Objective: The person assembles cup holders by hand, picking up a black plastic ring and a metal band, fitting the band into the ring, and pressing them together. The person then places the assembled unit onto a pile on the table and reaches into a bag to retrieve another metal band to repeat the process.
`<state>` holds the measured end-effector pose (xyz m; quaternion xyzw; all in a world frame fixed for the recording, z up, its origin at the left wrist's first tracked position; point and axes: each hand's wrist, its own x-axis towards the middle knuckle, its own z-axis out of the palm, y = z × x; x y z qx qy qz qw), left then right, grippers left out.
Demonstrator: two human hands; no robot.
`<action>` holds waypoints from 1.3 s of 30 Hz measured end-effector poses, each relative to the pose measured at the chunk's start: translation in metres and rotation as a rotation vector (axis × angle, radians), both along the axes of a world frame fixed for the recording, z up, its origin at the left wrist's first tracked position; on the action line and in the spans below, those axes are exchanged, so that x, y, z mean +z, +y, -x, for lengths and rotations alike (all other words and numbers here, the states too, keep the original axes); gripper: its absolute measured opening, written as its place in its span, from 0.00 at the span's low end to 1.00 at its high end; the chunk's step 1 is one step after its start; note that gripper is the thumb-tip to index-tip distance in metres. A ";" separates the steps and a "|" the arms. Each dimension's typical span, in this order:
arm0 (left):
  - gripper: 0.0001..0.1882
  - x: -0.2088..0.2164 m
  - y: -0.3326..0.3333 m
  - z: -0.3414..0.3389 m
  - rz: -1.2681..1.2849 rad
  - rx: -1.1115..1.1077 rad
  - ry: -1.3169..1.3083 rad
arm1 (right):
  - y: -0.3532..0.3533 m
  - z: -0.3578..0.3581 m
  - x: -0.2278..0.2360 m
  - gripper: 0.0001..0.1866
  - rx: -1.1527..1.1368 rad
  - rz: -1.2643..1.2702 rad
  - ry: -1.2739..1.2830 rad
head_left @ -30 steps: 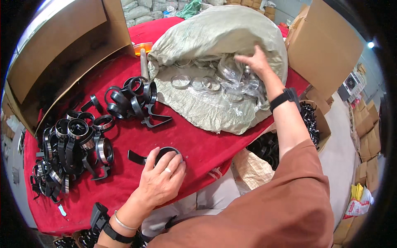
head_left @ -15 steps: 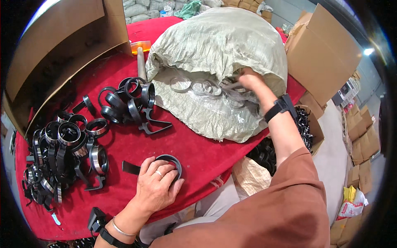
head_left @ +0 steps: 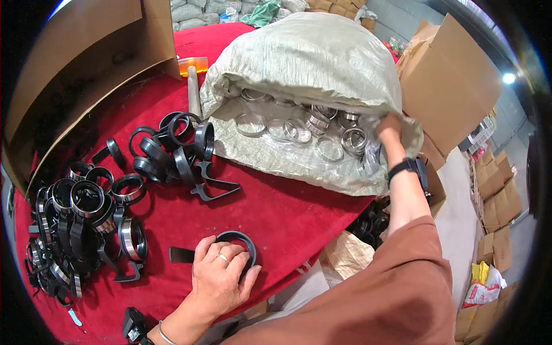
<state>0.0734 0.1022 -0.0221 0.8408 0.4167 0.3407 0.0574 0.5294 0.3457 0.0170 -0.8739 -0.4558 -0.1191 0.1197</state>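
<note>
My left hand (head_left: 221,276) is curled over a black plastic ring with a handle (head_left: 248,244), holding it on the red cloth near the table's front edge. My right hand (head_left: 391,127) reaches into the right side of the mouth of a pale woven sack (head_left: 305,57); a fold of the sack hides its fingers. Clear plastic and several shiny metal rings (head_left: 297,131) lie in the sack's open mouth. Left of the sack are loose black rings with handles (head_left: 184,161). Farther left is a heap of black rings with metal bands (head_left: 86,198).
The red cloth (head_left: 276,213) covers the table. A hammer with an orange head (head_left: 194,92) lies left of the sack. Cardboard boxes stand at the back left (head_left: 86,63) and right (head_left: 451,80). Below the table's right edge are more black parts (head_left: 368,221).
My right hand has moved right within the sack's mouth, which now gapes wider and shows more metal rings. My left hand stays on the black ring.
</note>
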 end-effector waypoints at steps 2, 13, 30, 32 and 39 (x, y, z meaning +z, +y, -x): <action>0.15 0.003 0.001 -0.005 0.014 -0.016 -0.007 | -0.004 -0.046 -0.031 0.27 0.102 0.160 -0.391; 0.18 -0.001 -0.002 -0.003 0.053 0.028 0.028 | -0.166 0.178 0.036 0.09 0.781 -0.428 -0.598; 0.17 0.003 0.001 -0.002 0.074 0.034 0.044 | 0.070 0.080 -0.012 0.31 0.614 -0.058 -0.311; 0.17 0.002 -0.002 -0.001 0.079 0.044 0.045 | 0.080 0.078 -0.029 0.34 0.673 0.016 -0.220; 0.22 0.002 -0.008 0.007 0.091 0.219 0.143 | 0.042 0.190 0.003 0.48 0.779 0.390 0.730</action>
